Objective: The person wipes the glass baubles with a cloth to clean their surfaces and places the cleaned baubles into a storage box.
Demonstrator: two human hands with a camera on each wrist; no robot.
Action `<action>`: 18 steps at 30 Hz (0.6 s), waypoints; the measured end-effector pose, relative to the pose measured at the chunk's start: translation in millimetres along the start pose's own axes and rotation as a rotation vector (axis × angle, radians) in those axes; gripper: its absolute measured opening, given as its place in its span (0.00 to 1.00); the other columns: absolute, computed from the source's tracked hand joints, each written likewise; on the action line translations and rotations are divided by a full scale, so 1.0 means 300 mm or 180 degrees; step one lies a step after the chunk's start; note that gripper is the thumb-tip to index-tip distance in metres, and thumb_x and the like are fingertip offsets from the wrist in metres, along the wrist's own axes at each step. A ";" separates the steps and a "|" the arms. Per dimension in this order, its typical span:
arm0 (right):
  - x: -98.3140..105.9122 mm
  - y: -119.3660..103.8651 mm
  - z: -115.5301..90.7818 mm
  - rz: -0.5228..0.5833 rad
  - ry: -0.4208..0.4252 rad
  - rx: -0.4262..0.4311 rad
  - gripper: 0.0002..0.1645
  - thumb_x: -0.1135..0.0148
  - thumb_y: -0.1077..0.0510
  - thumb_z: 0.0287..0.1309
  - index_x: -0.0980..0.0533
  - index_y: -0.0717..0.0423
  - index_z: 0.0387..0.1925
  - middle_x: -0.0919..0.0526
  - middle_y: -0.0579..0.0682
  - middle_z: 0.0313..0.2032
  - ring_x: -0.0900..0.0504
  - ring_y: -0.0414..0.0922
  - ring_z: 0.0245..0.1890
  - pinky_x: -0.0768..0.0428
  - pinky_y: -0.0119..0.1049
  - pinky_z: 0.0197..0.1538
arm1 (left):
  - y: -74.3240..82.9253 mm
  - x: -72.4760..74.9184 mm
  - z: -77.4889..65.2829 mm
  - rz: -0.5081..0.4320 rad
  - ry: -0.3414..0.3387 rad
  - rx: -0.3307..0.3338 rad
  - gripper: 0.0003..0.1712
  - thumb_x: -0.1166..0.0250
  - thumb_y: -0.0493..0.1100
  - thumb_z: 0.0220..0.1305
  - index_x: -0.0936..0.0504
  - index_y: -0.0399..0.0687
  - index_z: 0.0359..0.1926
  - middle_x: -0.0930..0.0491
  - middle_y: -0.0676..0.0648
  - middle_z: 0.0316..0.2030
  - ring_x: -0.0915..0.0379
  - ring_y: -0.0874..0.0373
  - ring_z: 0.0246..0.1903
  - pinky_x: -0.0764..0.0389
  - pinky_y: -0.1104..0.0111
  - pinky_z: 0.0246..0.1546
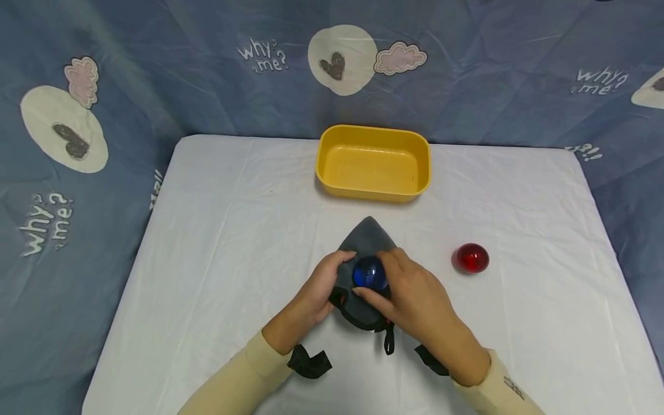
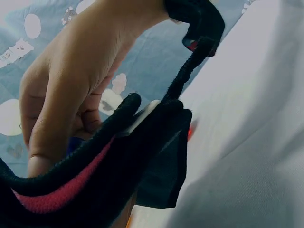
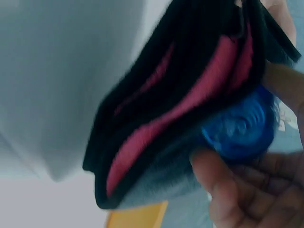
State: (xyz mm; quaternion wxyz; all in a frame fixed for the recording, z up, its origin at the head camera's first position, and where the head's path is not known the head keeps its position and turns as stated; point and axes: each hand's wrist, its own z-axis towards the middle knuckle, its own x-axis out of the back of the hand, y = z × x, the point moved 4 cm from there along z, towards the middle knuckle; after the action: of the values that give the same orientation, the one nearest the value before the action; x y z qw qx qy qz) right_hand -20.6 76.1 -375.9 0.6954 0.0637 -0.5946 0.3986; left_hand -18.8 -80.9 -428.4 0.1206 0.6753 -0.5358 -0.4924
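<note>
In the head view, your left hand (image 1: 319, 285) grips a pointed grey fabric mitt (image 1: 365, 235) and your right hand (image 1: 422, 294) pinches a clear blue ball (image 1: 369, 273) over it; a yellow plastic tub (image 1: 370, 193) stands by the white-clothed table's (image 1: 233, 230) far edge, a glossy red ball (image 1: 472, 258) toward its right edge. The left wrist view shows the mitt's pink lining (image 2: 61, 192); the right, your grasp around the blue ball.

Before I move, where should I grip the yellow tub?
Yellow tub: I'd pinch its right short rim, coming from the right and above. Its open top exposes the rim; the grey fabric pouch held in front likely crowds the near side.
</note>
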 end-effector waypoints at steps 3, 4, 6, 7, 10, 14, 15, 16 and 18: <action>-0.014 -0.001 0.001 0.0036 0.0097 -0.0203 0.39 0.20 0.39 0.54 0.23 0.68 0.49 0.17 0.59 0.39 0.16 0.50 0.28 0.13 0.42 0.29 | 0.001 0.001 0.001 0.0032 0.0032 0.0022 0.30 0.55 0.49 0.78 0.37 0.30 0.68 0.24 0.43 0.52 0.20 0.61 0.44 0.14 0.70 0.42; -0.017 -0.001 0.002 0.0068 0.0102 -0.0268 0.39 0.21 0.39 0.55 0.23 0.68 0.48 0.17 0.59 0.38 0.16 0.50 0.27 0.14 0.42 0.29 | 0.001 0.003 0.002 0.0032 0.0036 0.0034 0.31 0.55 0.49 0.78 0.39 0.30 0.70 0.26 0.42 0.54 0.20 0.60 0.45 0.14 0.70 0.44; -0.025 0.001 0.005 0.0174 0.0062 -0.0414 0.38 0.21 0.39 0.56 0.22 0.68 0.48 0.16 0.59 0.38 0.16 0.49 0.27 0.14 0.41 0.29 | 0.000 0.006 0.003 0.0031 0.0052 0.0059 0.32 0.55 0.49 0.78 0.40 0.31 0.72 0.27 0.40 0.57 0.21 0.59 0.48 0.15 0.69 0.46; -0.028 0.002 0.006 0.0232 0.0032 -0.0478 0.37 0.22 0.39 0.57 0.22 0.68 0.48 0.16 0.59 0.38 0.16 0.48 0.28 0.14 0.40 0.30 | -0.001 0.008 0.004 0.0022 0.0053 0.0070 0.32 0.55 0.49 0.78 0.41 0.31 0.72 0.28 0.40 0.57 0.22 0.59 0.48 0.15 0.69 0.47; -0.034 0.005 0.010 0.0434 -0.0062 -0.0633 0.35 0.23 0.38 0.58 0.21 0.66 0.47 0.16 0.56 0.37 0.18 0.46 0.29 0.15 0.38 0.31 | -0.004 0.010 0.007 -0.0031 0.0033 0.0097 0.30 0.54 0.49 0.78 0.39 0.33 0.70 0.25 0.42 0.53 0.21 0.59 0.47 0.15 0.69 0.46; -0.037 0.009 0.015 0.0756 -0.0144 -0.0741 0.31 0.24 0.39 0.60 0.20 0.63 0.45 0.18 0.49 0.31 0.23 0.41 0.26 0.19 0.34 0.29 | -0.006 0.009 0.011 -0.0117 -0.0052 0.0078 0.26 0.55 0.49 0.79 0.34 0.33 0.64 0.22 0.46 0.47 0.19 0.60 0.42 0.14 0.69 0.43; -0.037 0.010 0.016 0.0843 -0.0170 -0.0767 0.30 0.24 0.39 0.60 0.20 0.62 0.44 0.19 0.47 0.29 0.24 0.40 0.25 0.21 0.34 0.28 | -0.005 0.008 0.012 -0.0135 -0.0072 0.0069 0.25 0.55 0.49 0.79 0.34 0.33 0.63 0.22 0.46 0.46 0.19 0.60 0.41 0.14 0.70 0.42; -0.037 0.012 0.017 0.0939 -0.0200 -0.0795 0.29 0.25 0.40 0.61 0.20 0.61 0.44 0.20 0.45 0.28 0.25 0.39 0.24 0.21 0.33 0.27 | -0.005 0.007 0.013 -0.0142 -0.0087 0.0068 0.24 0.55 0.50 0.79 0.33 0.34 0.62 0.22 0.46 0.45 0.19 0.60 0.41 0.14 0.70 0.42; -0.039 0.019 0.016 0.1178 -0.0287 -0.0894 0.27 0.25 0.40 0.62 0.19 0.59 0.45 0.22 0.42 0.26 0.25 0.39 0.24 0.22 0.33 0.26 | -0.004 0.006 0.013 -0.0149 -0.0098 0.0074 0.23 0.55 0.49 0.79 0.33 0.34 0.60 0.23 0.46 0.45 0.19 0.60 0.41 0.14 0.70 0.41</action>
State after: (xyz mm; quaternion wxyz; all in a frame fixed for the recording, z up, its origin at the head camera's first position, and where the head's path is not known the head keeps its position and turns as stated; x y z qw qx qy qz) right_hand -27.5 71.7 -387.1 0.5853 -0.1260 -0.6762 0.4293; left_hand -21.2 -80.5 -432.1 0.0929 0.6813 -0.5274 -0.4991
